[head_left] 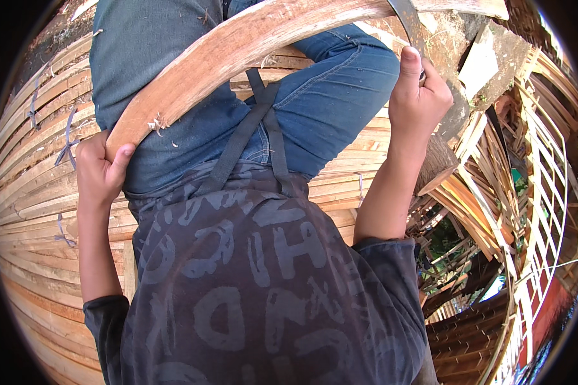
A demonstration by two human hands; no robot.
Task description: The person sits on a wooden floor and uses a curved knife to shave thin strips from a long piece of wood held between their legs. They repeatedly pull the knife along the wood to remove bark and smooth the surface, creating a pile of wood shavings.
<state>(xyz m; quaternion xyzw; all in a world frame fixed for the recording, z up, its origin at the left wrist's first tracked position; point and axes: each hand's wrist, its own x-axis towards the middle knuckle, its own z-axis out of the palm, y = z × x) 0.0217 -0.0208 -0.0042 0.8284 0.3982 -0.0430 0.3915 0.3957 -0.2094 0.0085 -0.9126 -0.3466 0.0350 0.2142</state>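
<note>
A long, thick piece of pale brown wood (231,51) lies across my jeans-clad legs, from the left up to the top right. Its bend may partly come from the lens. My left hand (101,167) is closed round its near left end, thumb on top. Closed in a fist, my right hand (420,96) grips a tool with a dark, curved metal blade (406,22); its handle is mostly hidden by the fingers. The blade lies against the wood's far right part. A small curl of wood shavings (157,123) clings to the lower edge near my left hand.
Long wooden strips (38,218), some tied with purple string (67,144), spread beneath and beside me. At right are a cut log (438,165), a rough stone block (498,58), loose split strips and a pale lattice (546,186). Dark straps (241,141) cross my lap.
</note>
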